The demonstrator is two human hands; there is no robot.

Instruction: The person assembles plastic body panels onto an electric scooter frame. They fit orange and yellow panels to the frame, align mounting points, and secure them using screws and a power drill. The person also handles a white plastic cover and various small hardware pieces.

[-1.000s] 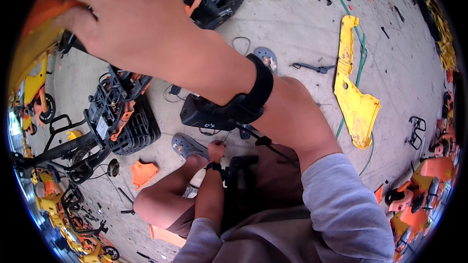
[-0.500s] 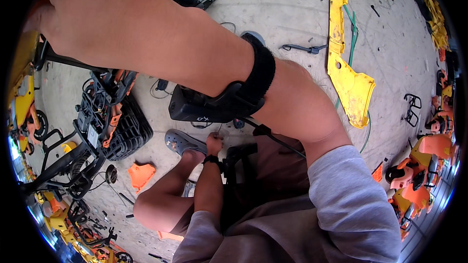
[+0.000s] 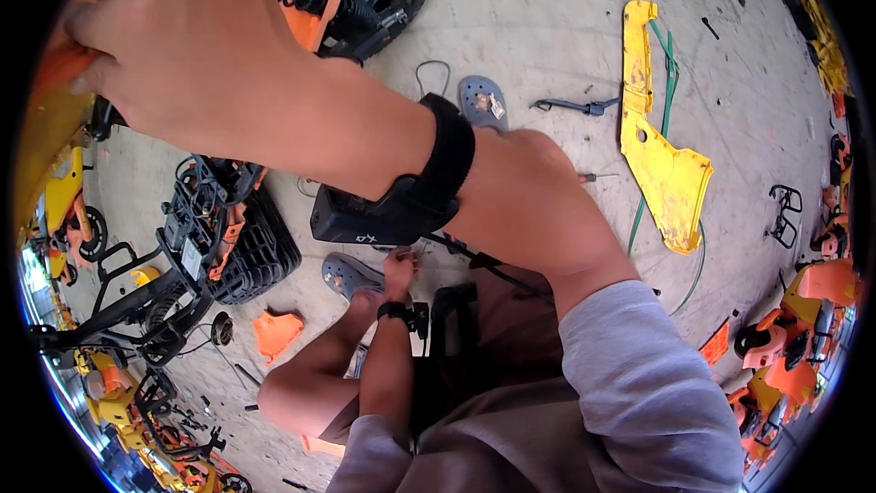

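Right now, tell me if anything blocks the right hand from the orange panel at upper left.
Nothing visible stands between them: the right hand overlaps the orange panel in this view. The hand hides part of it, so exact contact is unclear.

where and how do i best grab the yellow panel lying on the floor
Probably by its narrow upper strip, coming from above and gripping across both long edges. The yellow panel looks to lie flat, and its lower end flares too wide to span easily. A dark bar sits close on the left and a green strap on the right, so above seems least obstructed.
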